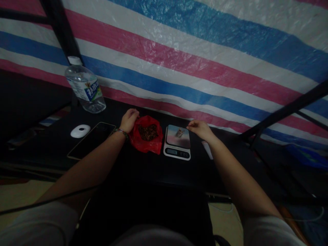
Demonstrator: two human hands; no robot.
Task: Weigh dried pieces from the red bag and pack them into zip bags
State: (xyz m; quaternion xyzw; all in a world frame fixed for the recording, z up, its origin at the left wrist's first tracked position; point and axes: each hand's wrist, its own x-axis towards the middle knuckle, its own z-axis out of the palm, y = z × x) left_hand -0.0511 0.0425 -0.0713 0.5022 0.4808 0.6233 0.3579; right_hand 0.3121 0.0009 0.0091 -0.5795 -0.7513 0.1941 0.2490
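Note:
An opened red plastic bag lies on the black table with dark brown, crumbly bits inside. My left hand is at its upper left rim, fingers curled round the edge. To the right of the bag is a white kitchen scale with a display at the front. A small pale brown shape shows on its shiny plate; whether it is an object or a reflection is unclear. Beside the plate's upper right corner, my right hand has its fingertips pinched together; anything between them is too small to make out.
A large clear bottle with a white cap stands at the back left. Before it lie a white oval device and a dark tablet-like slab. A pale strip lies under my right forearm. Striped plastic sheeting hangs behind.

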